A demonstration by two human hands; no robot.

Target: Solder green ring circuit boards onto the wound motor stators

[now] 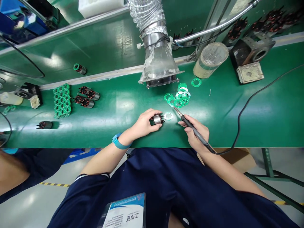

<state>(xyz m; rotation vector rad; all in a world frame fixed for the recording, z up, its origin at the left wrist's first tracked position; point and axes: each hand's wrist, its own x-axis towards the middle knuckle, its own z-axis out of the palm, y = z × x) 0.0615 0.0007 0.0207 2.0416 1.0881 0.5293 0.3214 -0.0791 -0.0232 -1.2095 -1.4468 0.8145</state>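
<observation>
My left hand (145,124) is closed around a small metal motor stator (157,119), which lies on its side with its dark pins facing right. Just beyond those pins lies a pale ring-shaped circuit board (168,116); whether they touch I cannot tell. In my right hand (197,130) is a soldering iron (193,129), gripped like a pen. Its tip points up and left, close to a loose pile of green ring circuit boards (182,95). One more green ring board (196,82) lies apart from the pile.
A fume extraction hood (160,63) hangs above the bench (118,126). At back right stand a round container (211,60) and a soldering iron stand (251,53). Several stators (86,96) and a stack of ring boards (62,101) sit left. A co-worker's arm (14,171) shows at far left.
</observation>
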